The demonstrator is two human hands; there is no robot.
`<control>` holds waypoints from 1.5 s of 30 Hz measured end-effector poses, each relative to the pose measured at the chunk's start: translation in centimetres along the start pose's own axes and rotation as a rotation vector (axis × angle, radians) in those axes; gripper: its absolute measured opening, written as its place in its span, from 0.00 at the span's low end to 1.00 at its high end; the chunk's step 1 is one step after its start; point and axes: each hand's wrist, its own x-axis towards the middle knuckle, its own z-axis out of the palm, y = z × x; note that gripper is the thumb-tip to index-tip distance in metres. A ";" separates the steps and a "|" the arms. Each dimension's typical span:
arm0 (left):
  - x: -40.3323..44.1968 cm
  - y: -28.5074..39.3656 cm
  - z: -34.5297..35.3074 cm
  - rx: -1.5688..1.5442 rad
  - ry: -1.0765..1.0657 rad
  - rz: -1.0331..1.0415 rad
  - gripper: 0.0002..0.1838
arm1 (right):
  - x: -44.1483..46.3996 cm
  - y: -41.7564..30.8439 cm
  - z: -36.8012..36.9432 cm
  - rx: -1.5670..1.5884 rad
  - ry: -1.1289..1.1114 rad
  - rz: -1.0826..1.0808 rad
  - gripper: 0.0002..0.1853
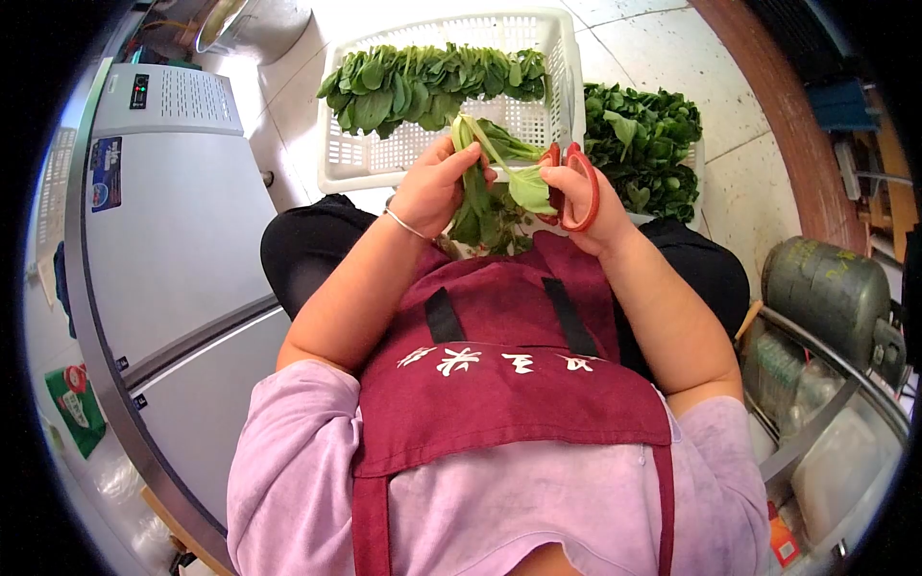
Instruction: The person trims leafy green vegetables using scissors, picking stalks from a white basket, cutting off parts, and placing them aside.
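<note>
My left hand [428, 190], with a bangle on its wrist, is closed around a leafy green vegetable [471, 206] with pale stems, held over my lap. My right hand [597, 213] grips red-handled scissors [594, 197], fingers in the loops and blades pointing away from me. Its thumb is at a light green leaf [531, 189] of the vegetable; whether it pinches the leaf I cannot tell. Just beyond both hands stands a white plastic basket [370, 179]. A neat row of leafy greens [432, 84] lies along its far part.
Right of the basket, more dark leafy greens [642, 144] fill a second container. A white appliance [182, 211] stands at the left. To the right are a green gas cylinder [828, 288] and a metal rail [836, 350]. Pale tiles [663, 48] cover the floor.
</note>
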 end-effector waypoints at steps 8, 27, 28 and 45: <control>-1.6 3.5 -3.5 0.848 -0.118 -0.065 0.15 | -0.4 -2.7 -0.3 0.113 -0.035 -0.043 0.08; -3.4 3.1 -3.6 1.546 0.096 0.274 0.16 | -1.4 3.6 2.3 -0.932 -0.349 0.425 0.30; -3.5 3.1 -3.3 1.537 0.085 0.250 0.16 | -1.5 3.7 2.4 -0.860 -0.321 0.456 0.31; -4.0 0.2 -2.7 1.616 -0.083 0.095 0.13 | -0.6 4.9 1.1 -1.018 -0.397 0.431 0.36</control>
